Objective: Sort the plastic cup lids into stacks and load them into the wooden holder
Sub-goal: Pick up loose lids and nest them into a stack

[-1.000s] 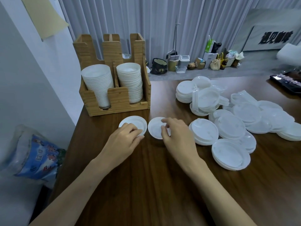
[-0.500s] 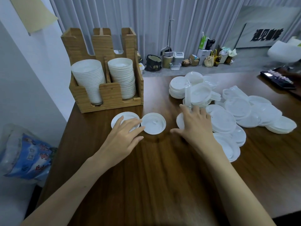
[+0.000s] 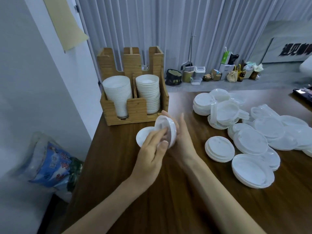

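Note:
The wooden holder (image 3: pixel 136 108) stands at the table's back left corner with two tall stacks of white lids (image 3: pixel 147 92) in its front slots. In front of it, my right hand (image 3: pixel 183 141) holds a small white lid (image 3: pixel 166 128) up on its edge, thumb over the top rim and fingers behind it. My left hand (image 3: pixel 152 149) meets that lid from the front, fingertips on its face and thumb at its lower rim. A second small lid (image 3: pixel 142 135) shows just left of it, partly under my left fingers.
A loose heap of larger translucent lids (image 3: pixel 260 132) covers the right side of the brown table (image 3: pixel 168 191), with a short stack (image 3: pixel 219 147) nearest my hands. A blue printed bag (image 3: pixel 50 166) lies off the table's left edge. A dark tray (image 3: pixel 303 94) sits at the far right.
My right hand came back from the pile on the right. One of the two small lids that lay flat is now lifted and tilted on edge between both hands.

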